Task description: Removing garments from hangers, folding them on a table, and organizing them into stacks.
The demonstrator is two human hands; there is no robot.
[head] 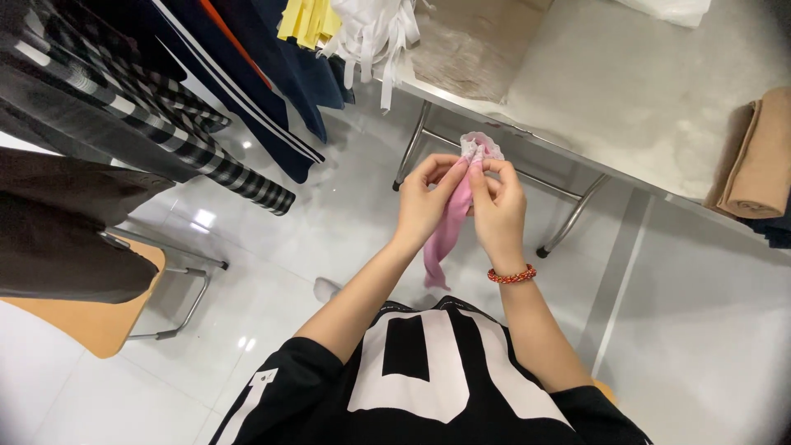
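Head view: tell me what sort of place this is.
Probably a clothing workroom or shop back room. Garments hang on a rack, folded tan fabric lies on a metal-legged table, and both hands, left hand and right hand, hold a small pink frilled garment.

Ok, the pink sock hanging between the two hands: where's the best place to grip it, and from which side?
Probably at the frilly white cuff of the pink sock, coming from both sides. The left hand and right hand already pinch just under that top edge, while the foot end hangs loose below. The cuff is the one bunched, firmer part; the limp tail would likely slip.
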